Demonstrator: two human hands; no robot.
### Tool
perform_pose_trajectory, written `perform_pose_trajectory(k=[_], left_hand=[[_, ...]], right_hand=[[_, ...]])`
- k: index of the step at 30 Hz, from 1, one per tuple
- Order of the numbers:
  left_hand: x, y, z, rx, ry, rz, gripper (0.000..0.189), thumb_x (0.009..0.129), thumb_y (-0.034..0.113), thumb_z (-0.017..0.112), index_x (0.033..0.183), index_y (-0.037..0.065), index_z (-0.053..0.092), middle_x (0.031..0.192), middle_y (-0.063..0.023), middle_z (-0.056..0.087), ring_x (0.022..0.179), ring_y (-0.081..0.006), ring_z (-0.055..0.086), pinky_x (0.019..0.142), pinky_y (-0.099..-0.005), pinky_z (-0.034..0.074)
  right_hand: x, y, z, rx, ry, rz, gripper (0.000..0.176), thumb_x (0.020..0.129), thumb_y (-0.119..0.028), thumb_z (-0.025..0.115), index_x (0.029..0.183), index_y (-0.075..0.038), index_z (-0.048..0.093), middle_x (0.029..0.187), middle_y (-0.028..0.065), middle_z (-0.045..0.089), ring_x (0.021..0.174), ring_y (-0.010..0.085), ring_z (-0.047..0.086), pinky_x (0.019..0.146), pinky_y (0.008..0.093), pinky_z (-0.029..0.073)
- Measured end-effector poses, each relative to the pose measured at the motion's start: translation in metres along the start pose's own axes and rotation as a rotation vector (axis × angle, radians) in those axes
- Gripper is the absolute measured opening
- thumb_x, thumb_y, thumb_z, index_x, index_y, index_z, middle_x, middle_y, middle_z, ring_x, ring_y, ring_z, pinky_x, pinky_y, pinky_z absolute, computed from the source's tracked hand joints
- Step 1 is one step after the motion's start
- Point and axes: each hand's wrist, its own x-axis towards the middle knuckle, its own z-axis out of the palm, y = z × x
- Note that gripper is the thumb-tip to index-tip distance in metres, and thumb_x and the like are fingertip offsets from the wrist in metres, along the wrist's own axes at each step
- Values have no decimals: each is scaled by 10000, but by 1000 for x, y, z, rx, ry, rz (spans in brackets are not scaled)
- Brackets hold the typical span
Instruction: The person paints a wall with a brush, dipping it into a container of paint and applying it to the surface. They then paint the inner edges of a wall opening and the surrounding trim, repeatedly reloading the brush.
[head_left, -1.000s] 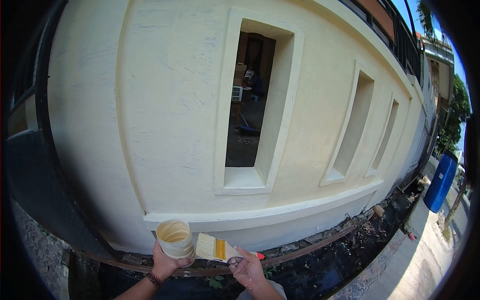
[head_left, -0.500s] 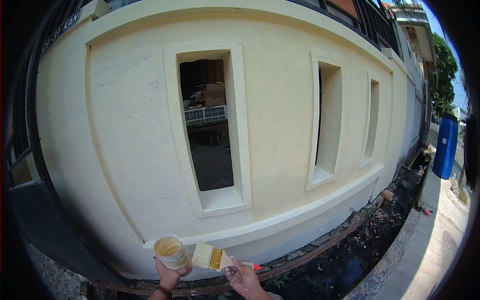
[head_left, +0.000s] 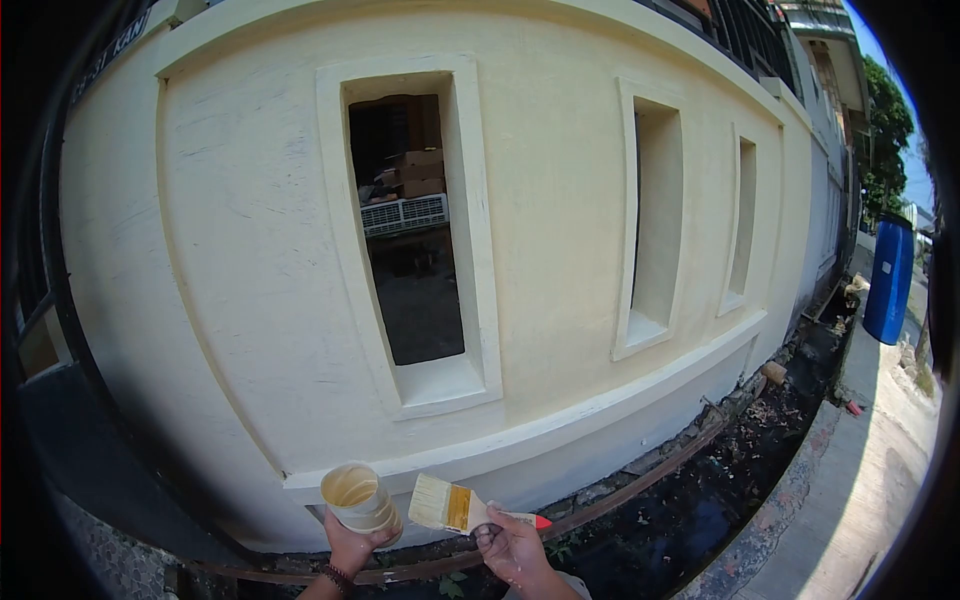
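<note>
Paintbrush (head_left: 463, 509), handle (head_left: 481, 515) in the right fingers (head_left: 488, 540)

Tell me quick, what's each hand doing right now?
Left hand: closed around the pale container, holding it.
Right hand: closed, holding the paintbrush.

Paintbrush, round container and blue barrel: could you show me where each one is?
Paintbrush (head_left: 459, 508): head view, on the yellowish band between bristles and handle.
Round container (head_left: 370, 517): head view, on its outer wall below the rim.
Blue barrel (head_left: 888, 290): head view, mid-side.
</note>
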Motion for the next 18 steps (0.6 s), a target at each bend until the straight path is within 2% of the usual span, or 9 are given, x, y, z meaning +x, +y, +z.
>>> perform_pose_trajectory(k=[3, 10, 12, 15, 18], left_hand=[[-3, 6, -5, -9, -13, 7, 924, 509, 97, 971, 1274, 41, 454, 1190, -84, 627, 1088, -212, 635, 964, -382, 530], [-5, 9, -17, -12, -43, 18, 888, 556, 119, 963, 1281, 36, 457, 1196, -90, 634, 1090, -208, 641, 956, -378, 535], [-6, 11, -20, -4, -45, 18, 887, 558, 117, 962, 1282, 33, 457, 1199, -91, 633, 1099, -209, 637, 965, -375, 528], [-8, 14, -23, -10, -53, 50, 890, 569, 112, 957, 1293, 25, 446, 1215, -95, 624, 1129, -208, 620, 1001, -364, 498], [-6, 13, -29, 12, -56, 92, 906, 571, 117, 944, 1310, 28, 427, 1229, -97, 604, 1153, -214, 597, 1016, -367, 477]], right_hand=[[-6, 3, 10, -6, 55, 5, 155, 900, -86, 689, 1035, -96, 613, 804, 55, 644, 693, 156, 642, 632, 263, 551], [-10, 9, 19, -27, 94, 30, 156, 912, -88, 675, 1052, -94, 606, 800, 53, 628, 691, 151, 624, 626, 265, 538], [-13, 9, 21, -60, 52, -19, 164, 919, -83, 663, 1071, -94, 602, 808, 55, 625, 714, 148, 621, 631, 268, 530], [-13, 12, 30, -150, -32, -122, 199, 934, -47, 626, 1125, -57, 571, 914, 70, 624, 746, 160, 630, 642, 280, 533], [-10, 12, 70, -319, -133, -171, 251, 930, -15, 616, 1167, -33, 536, 949, 91, 622, 786, 182, 650, 661, 286, 558]])
